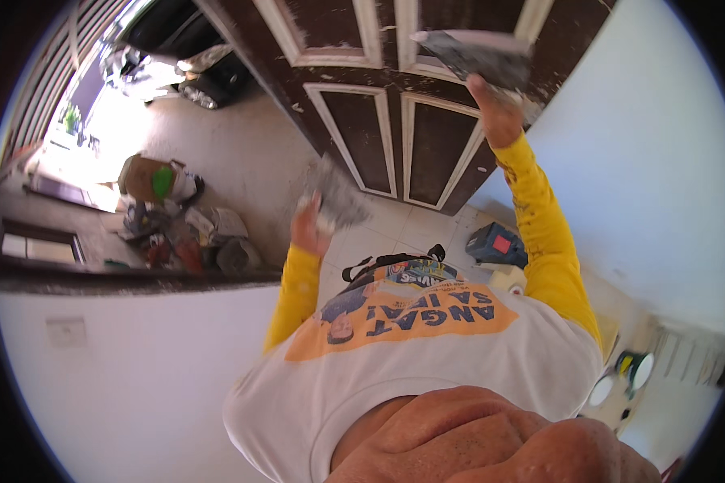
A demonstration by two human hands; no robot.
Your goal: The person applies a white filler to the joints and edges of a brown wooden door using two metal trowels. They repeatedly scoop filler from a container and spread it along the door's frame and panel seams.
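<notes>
A broad flat blade (487, 60), its face smeared grey and white, is raised before the right side of a dark brown door (348, 133); motion blurs its edge, and whether it touches the wood cannot be told. The right hand (501, 117) is wrapped around its lower end, with a finger or thumb stretched up along the blade. Lower and to the left, a second wide, grey-coated blade (342, 196) sits in the left hand (310, 229), which is closed on its lower end, a digit pressed to its face; this blade is held well apart from the first. The door has recessed panels framed by whitish mouldings, with pale specks and scuffs scattered over its surface. Both forearms wear yellow sleeves (544, 217), the right one spotted with dark stains, beside a white printed shirt (427, 322). Below the door lie pale floor tiles (387, 219), and a blue toolbox (495, 244) stands near the white wall (644, 161) on the right. Through the opening on the left, a cardboard box (139, 179) sits among piled clutter, with a dark car (205, 87) farther off.
</notes>
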